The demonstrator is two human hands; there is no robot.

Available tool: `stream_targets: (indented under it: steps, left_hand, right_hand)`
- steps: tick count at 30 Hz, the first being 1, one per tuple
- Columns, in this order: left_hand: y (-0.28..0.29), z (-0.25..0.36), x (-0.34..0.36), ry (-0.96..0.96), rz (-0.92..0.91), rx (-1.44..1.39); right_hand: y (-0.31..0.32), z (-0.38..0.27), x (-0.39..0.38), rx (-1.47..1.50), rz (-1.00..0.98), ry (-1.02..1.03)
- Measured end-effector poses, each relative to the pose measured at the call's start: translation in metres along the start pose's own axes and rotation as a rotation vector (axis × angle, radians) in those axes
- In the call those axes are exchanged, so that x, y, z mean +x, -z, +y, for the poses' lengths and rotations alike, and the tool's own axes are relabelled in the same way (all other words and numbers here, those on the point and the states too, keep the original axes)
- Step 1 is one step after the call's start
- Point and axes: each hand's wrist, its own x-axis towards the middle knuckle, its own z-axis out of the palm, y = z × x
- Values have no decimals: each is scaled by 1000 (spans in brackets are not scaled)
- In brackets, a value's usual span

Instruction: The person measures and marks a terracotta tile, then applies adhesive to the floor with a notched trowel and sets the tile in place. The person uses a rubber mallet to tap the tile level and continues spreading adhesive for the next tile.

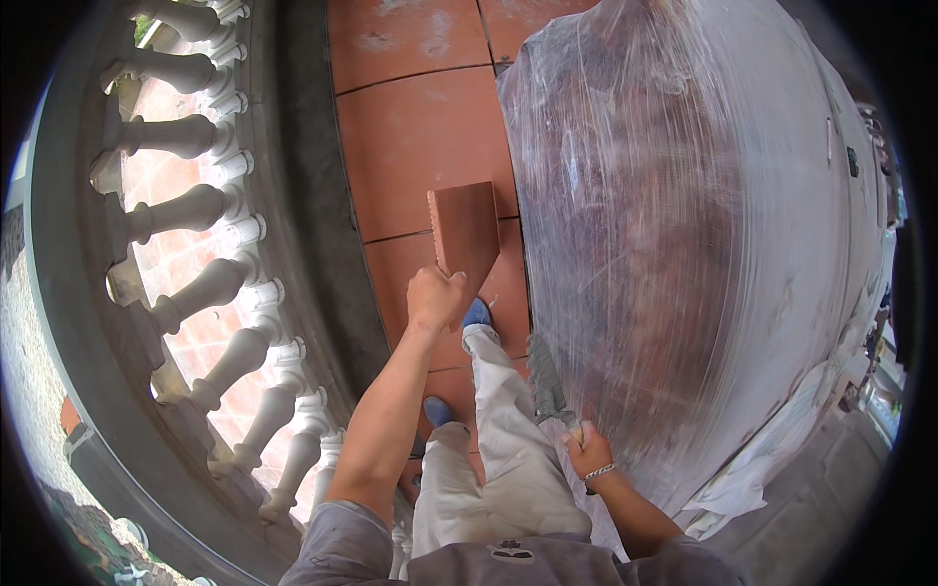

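Note:
My left hand (437,296) is closed on the near end of a terracotta tile piece (466,227), cut at a slant and held out ahead of me above the floor. Its left edge looks rough and ridged. Low on the right, my right hand (588,453) grips the handle of a trowel (545,376). Grey mortar coats the trowel's blade, which points away from me beside the plastic-wrapped bulk. A chain bracelet circles my right wrist.
Terracotta floor tiles (420,127) with dark joints run ahead under my feet. A balustrade with pale balusters (186,210) curves along the left, behind a dark grey kerb (327,186). On the right stands a large bulk wrapped in clear plastic film (635,215).

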Motion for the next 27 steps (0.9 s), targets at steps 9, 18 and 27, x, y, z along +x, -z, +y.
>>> stream_targets:
  steps: [9,18,27]
  left_hand:
    - [-39,60,11,-113,0,74]
    - [-94,93,-6,-157,-209,-167]
    - [-93,72,-27,-226,-226,-414]
  right_hand:
    - [8,-6,5,-25,-16,10]
    - [19,-11,15,-221,-79,-21]
    - [22,6,28,-375,-79,-18]
